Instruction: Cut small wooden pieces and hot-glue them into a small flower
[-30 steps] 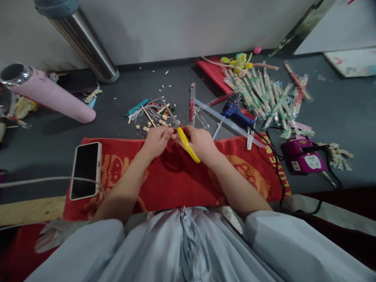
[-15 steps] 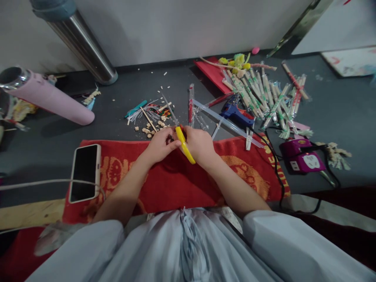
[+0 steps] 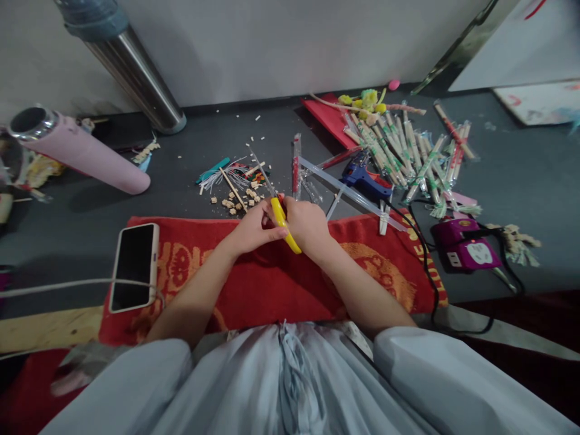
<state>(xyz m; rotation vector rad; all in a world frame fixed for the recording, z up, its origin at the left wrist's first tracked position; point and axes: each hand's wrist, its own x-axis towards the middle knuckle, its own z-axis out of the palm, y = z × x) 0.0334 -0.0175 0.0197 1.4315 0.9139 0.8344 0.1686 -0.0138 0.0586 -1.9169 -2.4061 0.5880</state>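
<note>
Yellow-handled scissors are in my right hand, their blades pointing up and left over the table. My left hand meets it at the handles, its thumb stretched across to the yellow loop and its other fingers curled. Whatever the left fingers pinch is hidden or too small to name. A bit of red shows between the hands near the scissors' pivot. Just beyond lie small pale cut pieces, a thin wooden stick and a bundle of white ties.
A red towel lies under my forearms, with a phone on its left. Farther left are a pink bottle and a steel flask. Rightward are a blue glue gun, glue sticks, wrapped sticks and a purple power adapter.
My left hand has shifted slightly right, its thumb now farther over the yellow handle. The scissors stay in my right hand. The whole view has moved a little.
</note>
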